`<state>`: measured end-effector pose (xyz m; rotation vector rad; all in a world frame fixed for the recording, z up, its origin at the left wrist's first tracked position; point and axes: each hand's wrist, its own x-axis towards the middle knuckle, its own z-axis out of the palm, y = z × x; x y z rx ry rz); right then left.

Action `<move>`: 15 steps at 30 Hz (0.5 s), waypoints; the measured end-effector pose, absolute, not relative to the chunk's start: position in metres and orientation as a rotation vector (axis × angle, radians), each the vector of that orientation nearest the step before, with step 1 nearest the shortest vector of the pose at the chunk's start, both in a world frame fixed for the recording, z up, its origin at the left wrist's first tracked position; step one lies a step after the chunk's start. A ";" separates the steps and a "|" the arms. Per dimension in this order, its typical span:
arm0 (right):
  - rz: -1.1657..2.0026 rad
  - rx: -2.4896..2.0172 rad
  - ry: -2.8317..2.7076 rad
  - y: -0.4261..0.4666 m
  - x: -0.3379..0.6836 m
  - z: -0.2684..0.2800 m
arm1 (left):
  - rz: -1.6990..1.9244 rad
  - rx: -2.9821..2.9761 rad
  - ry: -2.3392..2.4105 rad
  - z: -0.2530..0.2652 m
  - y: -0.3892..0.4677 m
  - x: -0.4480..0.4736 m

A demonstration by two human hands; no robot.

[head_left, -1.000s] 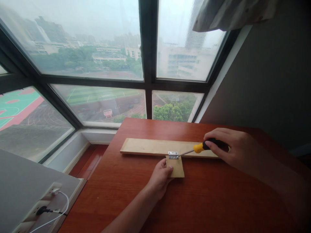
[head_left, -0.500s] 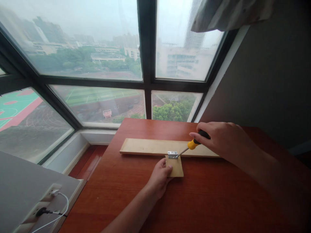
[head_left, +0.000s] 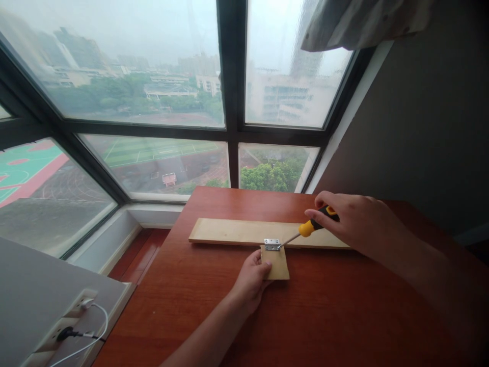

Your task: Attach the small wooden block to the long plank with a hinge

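Observation:
My left hand [head_left: 252,278] grips a small square wooden board [head_left: 275,266] by its left edge, thumb on top. A silver metal hinge [head_left: 272,244] lies along the far edge of that board, next to a long pale wooden plank [head_left: 233,231] on the table. In my right hand [head_left: 349,219] is a screwdriver [head_left: 306,228] with a yellow and black handle, held at a slant. Its tip meets the right end of the hinge; whether a screw sits under it is too small to tell. The plank's right end is hidden behind my right hand.
The reddish-brown table [head_left: 183,306] stands against large windows with dark frames [head_left: 231,133]. At lower left, a low wall carries sockets [head_left: 53,334] with a white cable [head_left: 105,321] plugged in. A grey curtain [head_left: 355,25] hangs at upper right.
My right hand has shifted slightly to the right and its fingers have rolled on the handle, showing more yellow. The screwdriver tip stays at the hinge; the left hand is nearly still.

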<state>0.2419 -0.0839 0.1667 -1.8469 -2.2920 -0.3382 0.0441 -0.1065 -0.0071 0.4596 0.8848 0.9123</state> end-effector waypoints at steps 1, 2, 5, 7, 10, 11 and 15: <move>-0.308 -1.852 -2.287 -0.084 0.243 0.167 | 0.914 0.460 0.886 -0.007 -0.107 0.044; -0.249 -1.825 -2.289 -0.085 0.245 0.167 | 0.915 0.459 0.886 -0.008 -0.107 0.044; 0.005 -1.647 -2.317 -0.086 0.252 0.168 | 0.912 0.453 0.875 -0.008 -0.106 0.044; 0.105 -1.589 -2.312 -0.086 0.255 0.167 | 0.911 0.450 0.873 -0.009 -0.106 0.044; 0.023 -1.661 -2.262 -0.086 0.256 0.165 | 0.913 0.451 0.879 -0.009 -0.106 0.044; -0.033 -1.707 -2.247 -0.085 0.255 0.164 | 0.912 0.452 0.881 -0.009 -0.106 0.044; -0.178 -1.880 -2.227 -0.085 0.252 0.162 | 0.905 0.458 0.889 -0.010 -0.106 0.044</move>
